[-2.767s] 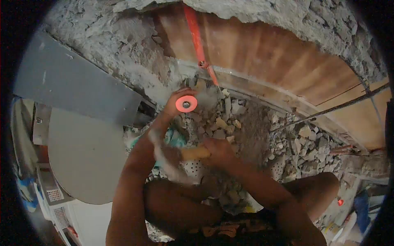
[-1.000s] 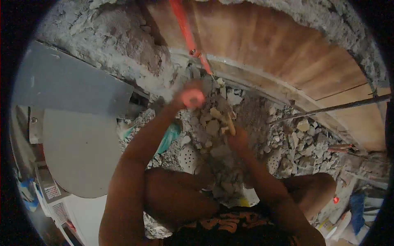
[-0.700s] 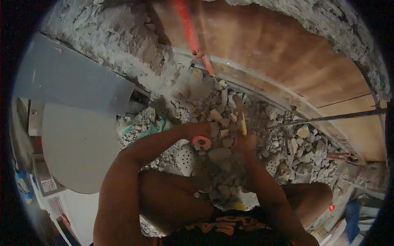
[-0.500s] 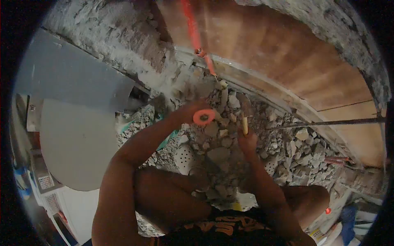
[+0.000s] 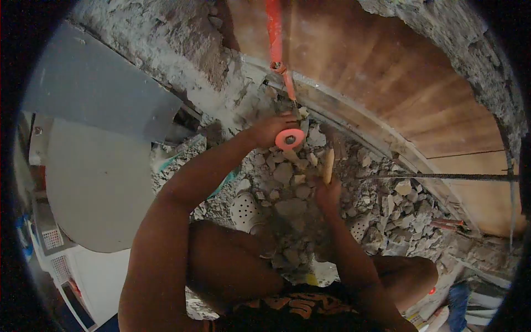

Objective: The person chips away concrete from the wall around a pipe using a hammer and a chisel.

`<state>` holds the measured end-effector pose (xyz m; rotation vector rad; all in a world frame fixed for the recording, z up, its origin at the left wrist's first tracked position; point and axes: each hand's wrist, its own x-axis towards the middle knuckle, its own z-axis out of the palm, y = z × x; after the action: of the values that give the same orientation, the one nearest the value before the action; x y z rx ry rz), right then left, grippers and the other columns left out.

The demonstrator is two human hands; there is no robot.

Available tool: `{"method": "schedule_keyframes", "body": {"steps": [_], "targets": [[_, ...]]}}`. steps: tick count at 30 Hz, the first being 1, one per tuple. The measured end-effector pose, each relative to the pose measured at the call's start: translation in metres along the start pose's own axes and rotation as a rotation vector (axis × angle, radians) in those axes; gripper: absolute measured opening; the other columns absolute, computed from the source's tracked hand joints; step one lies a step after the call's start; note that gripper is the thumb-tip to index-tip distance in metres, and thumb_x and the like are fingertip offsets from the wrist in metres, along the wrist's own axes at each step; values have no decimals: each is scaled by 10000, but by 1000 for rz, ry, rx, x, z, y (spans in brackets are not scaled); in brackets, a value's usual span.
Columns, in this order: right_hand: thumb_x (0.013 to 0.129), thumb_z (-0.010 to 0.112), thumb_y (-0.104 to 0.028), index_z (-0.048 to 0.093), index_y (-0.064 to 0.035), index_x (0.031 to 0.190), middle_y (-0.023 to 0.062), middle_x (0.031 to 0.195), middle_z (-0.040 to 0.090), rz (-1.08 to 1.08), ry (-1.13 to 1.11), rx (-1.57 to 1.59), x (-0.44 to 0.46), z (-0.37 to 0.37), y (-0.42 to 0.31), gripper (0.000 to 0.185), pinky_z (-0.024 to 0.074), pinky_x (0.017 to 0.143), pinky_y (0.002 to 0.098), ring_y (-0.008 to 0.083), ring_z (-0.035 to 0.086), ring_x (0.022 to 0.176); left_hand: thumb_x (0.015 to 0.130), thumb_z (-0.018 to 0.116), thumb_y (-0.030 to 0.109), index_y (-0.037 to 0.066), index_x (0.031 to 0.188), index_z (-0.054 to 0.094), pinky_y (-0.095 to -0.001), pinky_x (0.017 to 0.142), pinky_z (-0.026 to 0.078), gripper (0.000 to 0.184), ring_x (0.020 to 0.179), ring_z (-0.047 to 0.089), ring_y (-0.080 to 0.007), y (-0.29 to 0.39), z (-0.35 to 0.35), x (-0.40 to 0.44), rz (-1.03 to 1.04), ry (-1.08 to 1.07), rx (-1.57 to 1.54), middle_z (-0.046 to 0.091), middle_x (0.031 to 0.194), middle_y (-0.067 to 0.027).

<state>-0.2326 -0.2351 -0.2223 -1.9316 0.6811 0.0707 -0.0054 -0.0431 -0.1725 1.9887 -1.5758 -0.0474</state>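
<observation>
My left hand [image 5: 270, 130] is closed around a chisel [image 5: 290, 140] with a round pink-orange guard, seen nearly end-on; its tip is hidden. The hand is over broken rubble beside the foot of the concrete wall. To its right, my right hand [image 5: 327, 193] grips the wooden handle of a hammer [image 5: 329, 166]. The hammer's head is dark and blurred above the handle, close to the rubble [image 5: 290, 207]. Guard and hammer are apart.
A red pipe [image 5: 275, 33] comes down along the wooden panel [image 5: 354, 61]. A dark rod [image 5: 442, 176] crosses at right. Grey board [image 5: 99, 83] and a rounded panel [image 5: 99, 182] stand at left. Perforated shoes [image 5: 244, 210] rest among the stones.
Since the earlier frames, my left hand and the chisel have gone down to the rubble and back up toward the wall foot. The hammer has swung from the left over to the right side.
</observation>
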Motion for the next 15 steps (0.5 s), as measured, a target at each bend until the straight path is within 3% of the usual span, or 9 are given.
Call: {"method": "schedule_keyframes", "body": {"steps": [2, 4, 6, 9, 13, 15], "targets": [[836, 662, -246, 606, 21, 818, 79, 623, 593, -160, 120, 69, -1, -5, -8, 273, 435, 521, 365, 178, 573, 552, 655, 707, 130, 87, 1041, 594, -387, 933, 447, 404, 1049, 529, -286, -7, 23, -15, 44, -39, 81, 540, 1062, -82], [838, 662, -248, 610, 20, 826, 78, 621, 592, -138, 163, -2, -4, -12, -23, 273, 434, 521, 357, 171, 563, 549, 659, 704, 133, 98, 1023, 602, -384, 927, 451, 379, 1050, 534, -278, 0, 37, -21, 96, -83, 159, 542, 1067, -76], [839, 661, -250, 614, 19, 835, 76, 619, 590, -109, 207, -71, -4, -12, -23, 273, 432, 522, 349, 164, 553, 546, 649, 721, 171, 118, 968, 620, -382, 907, 462, 339, 1059, 533, -266, 20, 45, -27, 124, -321, 90, 544, 1084, -64], [848, 665, -267, 620, 12, 849, 79, 620, 592, -10, 157, 168, 0, -9, -19, 283, 437, 523, 349, 156, 540, 545, 661, 726, 236, 132, 931, 629, -384, 880, 474, 305, 1061, 530, -274, 16, 67, -51, 59, -451, 60, 540, 1090, -61], [863, 665, -279, 600, -3, 813, 65, 607, 573, -38, 155, 62, 6, -3, 0, 288, 434, 517, 348, 146, 535, 539, 704, 717, 293, 126, 998, 587, -414, 818, 503, 363, 1020, 570, -276, 8, 45, -65, 209, -460, 86, 569, 1035, -87], [867, 664, -280, 593, -8, 798, 56, 604, 567, -61, 173, -6, 6, -1, 6, 290, 432, 515, 349, 138, 531, 538, 736, 709, 289, 119, 1001, 582, -401, 808, 511, 339, 998, 575, -282, 9, 45, -65, -84, -550, 5, 573, 1067, -87]]}}
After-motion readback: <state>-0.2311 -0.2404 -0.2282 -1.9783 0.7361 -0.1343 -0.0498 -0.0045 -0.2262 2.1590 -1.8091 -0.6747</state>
